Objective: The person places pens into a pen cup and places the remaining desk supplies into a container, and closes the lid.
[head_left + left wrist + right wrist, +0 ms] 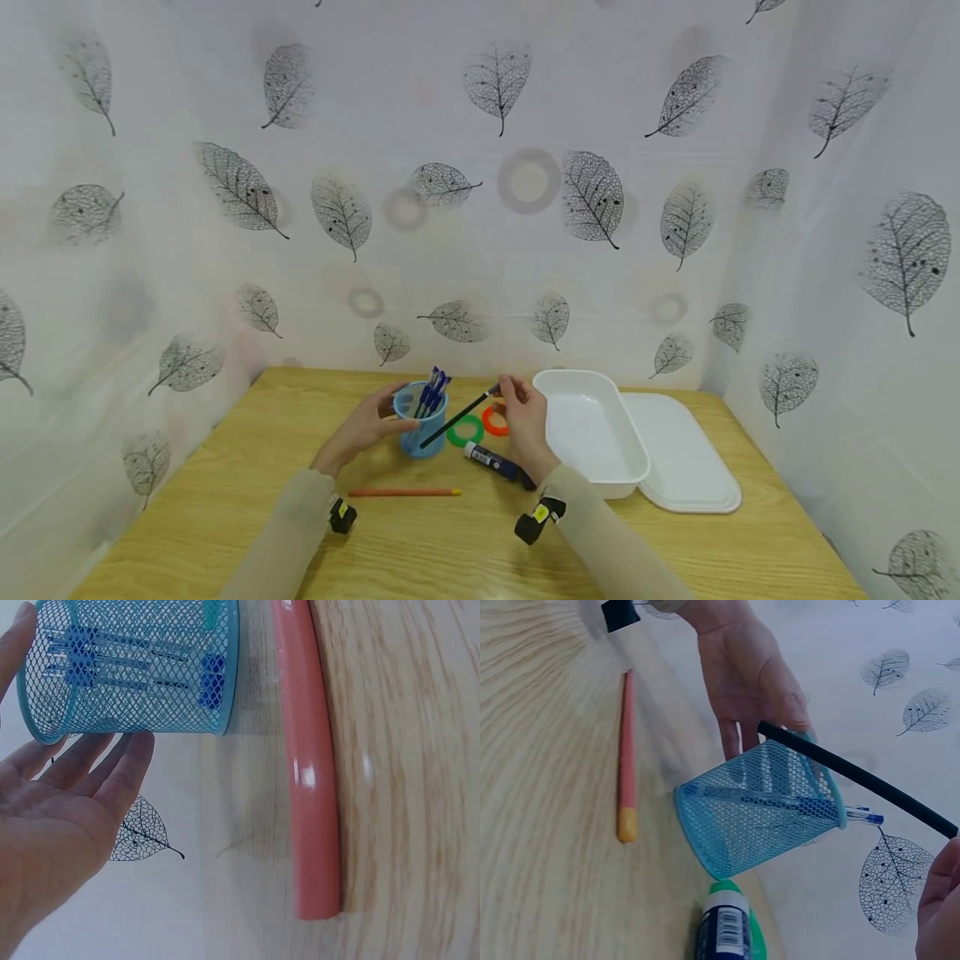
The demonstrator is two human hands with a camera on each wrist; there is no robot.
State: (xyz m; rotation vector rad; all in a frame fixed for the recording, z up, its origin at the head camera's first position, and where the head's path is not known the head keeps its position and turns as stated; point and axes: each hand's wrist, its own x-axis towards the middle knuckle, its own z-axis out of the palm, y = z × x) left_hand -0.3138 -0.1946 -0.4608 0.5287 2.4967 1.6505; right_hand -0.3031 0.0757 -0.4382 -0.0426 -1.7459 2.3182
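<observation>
My left hand holds a light blue mesh pen cup, thumb on one side and fingers on the other. Several clear pens with blue caps stand inside it. Between thumb and fingers my right hand pinches one end of a black pencil. The pencil slants down to the left, its lower end in front of the cup in the head view. An orange-red pencil with a yellow end lies on the table in front of the cup.
A dark blue glue stick with a white end lies below the right hand. Green and orange rings lie behind it. To the right stand a white tray and its flat white lid. A leaf-patterned curtain surrounds the wooden table.
</observation>
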